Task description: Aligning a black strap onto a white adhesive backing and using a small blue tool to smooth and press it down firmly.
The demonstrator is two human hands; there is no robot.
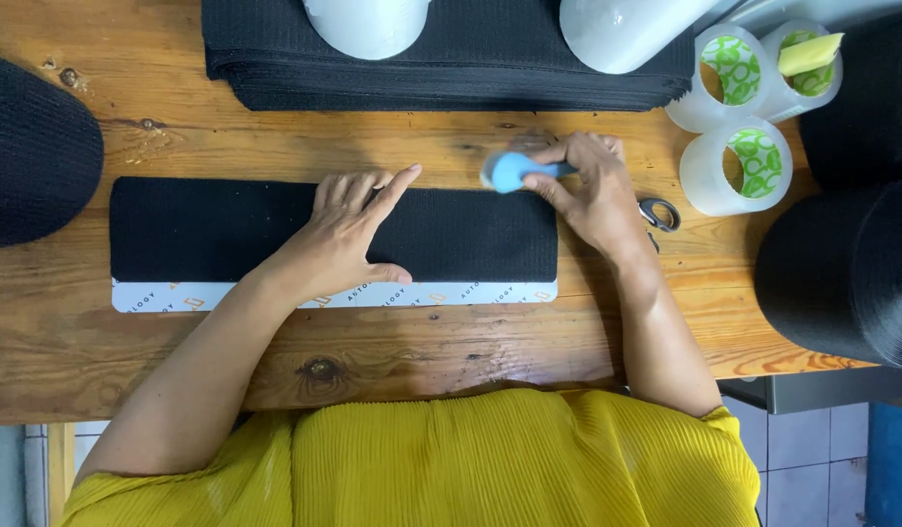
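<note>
The black strip (pixel 226 229) lies flat along the middle of the bench (pixel 451 351), a white card (pixel 275 296) showing at its near edge. I judge it needs steady pressing while I rub. My left hand (pixel 348 234) lies open, fingers spread, on it; my right hand (pixel 592 190), wrist bent, pinches a blue tool (pixel 509 171) at the far right corner.

wooden table (pixel 392 366) bears a black fabric strip (pixel 217 229), stacked black fabric (pixel 451 63), tape rolls (pixel 739 166), scissors (pixel 659 215).
</note>
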